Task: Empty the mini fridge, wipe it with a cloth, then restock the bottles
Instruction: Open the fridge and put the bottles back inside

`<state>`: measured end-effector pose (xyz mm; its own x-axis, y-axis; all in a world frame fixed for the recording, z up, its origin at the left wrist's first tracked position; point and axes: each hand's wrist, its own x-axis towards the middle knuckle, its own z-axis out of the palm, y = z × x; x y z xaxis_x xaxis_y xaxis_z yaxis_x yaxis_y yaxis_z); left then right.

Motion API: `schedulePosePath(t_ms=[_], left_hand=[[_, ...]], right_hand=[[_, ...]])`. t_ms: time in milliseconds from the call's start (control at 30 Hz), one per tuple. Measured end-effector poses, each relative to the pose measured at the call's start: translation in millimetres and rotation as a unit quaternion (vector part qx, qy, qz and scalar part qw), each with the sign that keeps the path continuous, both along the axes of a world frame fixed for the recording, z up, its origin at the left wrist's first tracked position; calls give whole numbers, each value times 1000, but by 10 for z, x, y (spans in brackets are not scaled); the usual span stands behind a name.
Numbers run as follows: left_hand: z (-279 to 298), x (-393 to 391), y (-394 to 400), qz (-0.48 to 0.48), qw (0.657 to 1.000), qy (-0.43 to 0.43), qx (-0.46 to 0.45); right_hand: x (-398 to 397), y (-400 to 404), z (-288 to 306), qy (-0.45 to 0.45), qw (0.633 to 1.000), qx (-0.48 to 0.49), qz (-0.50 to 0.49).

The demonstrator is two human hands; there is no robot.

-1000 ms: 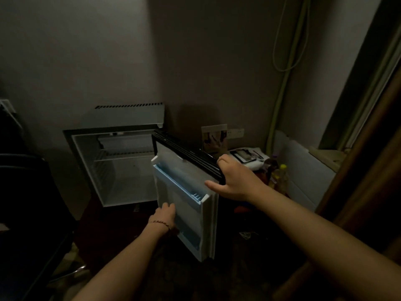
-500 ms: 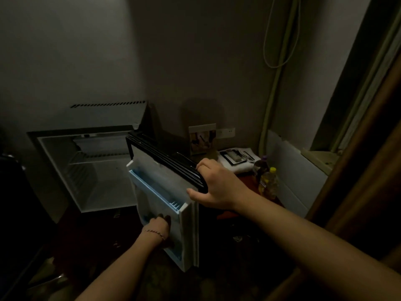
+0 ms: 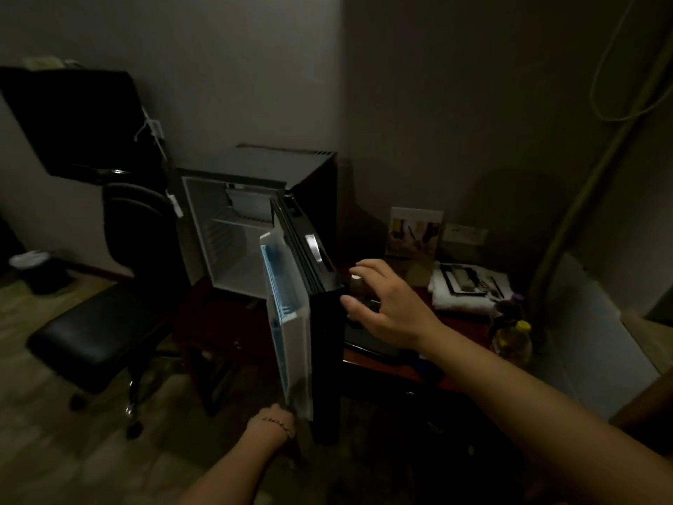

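The mini fridge point(image 3: 233, 246) stands open on a low table, and its white inside shows only a wire shelf. Its door point(image 3: 291, 322) is swung out edge-on toward me, with blue-trimmed door shelves on the inner side. My left hand point(image 3: 271, 422) is at the door's bottom corner, its fingers hidden behind the edge. My right hand point(image 3: 382, 300) hovers with spread fingers just right of the door's top outer corner, holding nothing. A yellow-capped bottle point(image 3: 511, 340) and a darker bottle point(image 3: 506, 309) stand on the table at the right.
A black office chair point(image 3: 94, 340) stands left of the fridge, with a dark screen point(image 3: 73, 122) above it and a bin point(image 3: 32, 267) at far left. The red-brown table point(image 3: 462, 333) also bears a white towel with a tray point(image 3: 469, 286) and a photo card point(image 3: 415, 231). A white panel point(image 3: 590, 322) leans at right.
My right hand has let go of the door's top edge and hovers beside it. My left hand slid down from the door shelf to the bottom corner. The door now faces me edge-on.
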<state>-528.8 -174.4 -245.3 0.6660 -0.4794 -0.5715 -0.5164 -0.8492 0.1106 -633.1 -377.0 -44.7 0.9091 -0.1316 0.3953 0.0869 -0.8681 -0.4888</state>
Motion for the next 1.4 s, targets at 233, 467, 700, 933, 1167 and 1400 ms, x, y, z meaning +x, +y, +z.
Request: schedulePosePath(t_ms=[233, 467, 700, 933, 1167, 1400], left_hand=[[230, -659, -1117, -14, 994, 82, -70], [737, -273, -2224, -9, 989, 21, -143], [739, 321, -2609, 82, 982, -99, -138], [570, 1240, -2923, 171, 960, -167, -143], [276, 1985, -2945, 241, 954, -149, -92], [-132, 2206, -2875, 250, 954, -135, -96]], right_hand=[[104, -885, -408, 159, 984, -8, -79], [430, -1473, -622, 255, 955, -76, -131], [958, -1994, -818, 282, 948, -105, -99], [1917, -2376, -1217, 290, 946, -134, 43], [2725, -2661, -1690, 316, 936, -128, 89], [3094, -2595, -2044, 355, 922, -109, 105]])
